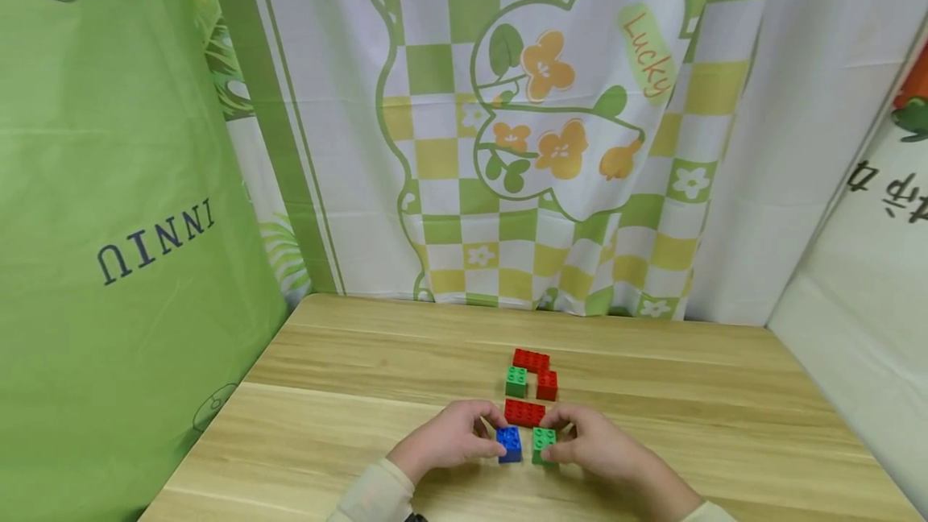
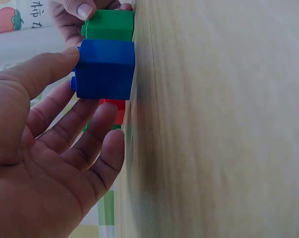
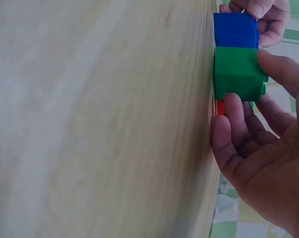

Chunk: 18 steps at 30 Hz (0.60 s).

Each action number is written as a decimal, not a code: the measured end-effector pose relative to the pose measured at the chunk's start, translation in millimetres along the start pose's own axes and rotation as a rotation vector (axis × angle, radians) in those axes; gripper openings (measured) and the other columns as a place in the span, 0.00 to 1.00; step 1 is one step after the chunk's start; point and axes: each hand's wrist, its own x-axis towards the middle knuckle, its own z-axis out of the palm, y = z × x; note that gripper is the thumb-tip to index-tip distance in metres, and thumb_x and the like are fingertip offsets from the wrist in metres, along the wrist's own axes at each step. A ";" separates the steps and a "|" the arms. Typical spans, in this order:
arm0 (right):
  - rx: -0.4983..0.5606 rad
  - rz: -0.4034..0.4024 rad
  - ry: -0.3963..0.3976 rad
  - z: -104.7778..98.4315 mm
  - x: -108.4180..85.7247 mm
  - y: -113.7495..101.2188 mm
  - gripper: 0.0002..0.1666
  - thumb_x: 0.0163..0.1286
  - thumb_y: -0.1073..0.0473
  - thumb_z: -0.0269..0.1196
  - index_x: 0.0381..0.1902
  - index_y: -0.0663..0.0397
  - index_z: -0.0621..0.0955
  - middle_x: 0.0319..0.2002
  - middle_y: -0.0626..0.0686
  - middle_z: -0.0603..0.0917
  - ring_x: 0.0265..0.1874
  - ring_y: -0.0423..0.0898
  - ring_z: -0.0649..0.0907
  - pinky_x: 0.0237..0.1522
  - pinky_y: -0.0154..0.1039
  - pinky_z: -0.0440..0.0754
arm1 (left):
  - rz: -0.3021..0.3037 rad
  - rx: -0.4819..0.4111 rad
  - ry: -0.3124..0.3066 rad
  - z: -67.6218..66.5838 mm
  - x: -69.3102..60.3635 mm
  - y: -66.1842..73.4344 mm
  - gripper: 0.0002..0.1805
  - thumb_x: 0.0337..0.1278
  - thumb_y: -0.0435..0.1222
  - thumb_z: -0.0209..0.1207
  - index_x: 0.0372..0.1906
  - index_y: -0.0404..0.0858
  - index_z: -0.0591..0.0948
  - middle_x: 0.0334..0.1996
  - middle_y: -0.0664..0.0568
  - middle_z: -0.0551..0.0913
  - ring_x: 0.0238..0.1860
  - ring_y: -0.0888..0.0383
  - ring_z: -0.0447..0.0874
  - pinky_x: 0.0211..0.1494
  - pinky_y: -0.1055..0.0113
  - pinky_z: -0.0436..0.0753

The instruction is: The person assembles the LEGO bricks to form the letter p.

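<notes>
Within left hand [image 1: 455,435], seemingly, blue brick [image 1: 511,445]

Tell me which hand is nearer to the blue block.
Left. The left hand holds the blue block; the right hand is across a gap to the block's right, holding a green block.

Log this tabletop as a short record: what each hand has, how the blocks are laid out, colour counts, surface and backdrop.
Left hand: pinches the blue block
Right hand: pinches the near green block
Held blocks: side by side, apart
Beyond them: near long red block
Next row: far green block left, small red block right
Farthest: far long red block
Counts: three red, two green, one blue
Surface: wood-grain table
Backdrop: curtain printed "Lucky"
</notes>
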 end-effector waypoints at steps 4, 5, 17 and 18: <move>0.020 0.015 -0.004 -0.1 -0.8 0.2 0.19 0.59 0.56 0.73 0.46 0.56 0.80 0.39 0.54 0.79 0.33 0.49 0.77 0.31 0.41 0.75 | -0.001 -0.002 -0.004 0.3 0.0 0.2 0.11 0.55 0.39 0.69 0.43 0.47 0.82 0.35 0.62 0.81 0.36 0.65 0.79 0.37 0.69 0.79; 0.025 0.016 -0.003 0.0 -0.9 0.0 0.20 0.59 0.56 0.73 0.46 0.56 0.80 0.39 0.54 0.79 0.33 0.49 0.77 0.30 0.41 0.75 | -0.002 -0.004 -0.005 0.3 -0.1 -0.2 0.11 0.56 0.39 0.69 0.43 0.48 0.82 0.36 0.62 0.81 0.36 0.65 0.79 0.37 0.69 0.79; 0.057 0.027 0.040 -4.5 -2.4 -8.9 0.22 0.61 0.52 0.72 0.49 0.57 0.80 0.37 0.56 0.79 0.31 0.50 0.79 0.28 0.39 0.78 | 0.001 0.005 0.000 -0.1 0.5 -3.3 0.11 0.55 0.40 0.69 0.43 0.49 0.83 0.35 0.62 0.82 0.36 0.64 0.79 0.37 0.68 0.79; 0.050 0.024 0.047 -5.0 -2.2 -10.2 0.22 0.61 0.52 0.72 0.49 0.56 0.80 0.37 0.56 0.80 0.30 0.50 0.79 0.28 0.39 0.78 | -0.001 0.005 0.001 -0.2 0.5 -3.2 0.11 0.55 0.40 0.69 0.43 0.50 0.83 0.35 0.62 0.82 0.35 0.64 0.79 0.37 0.68 0.79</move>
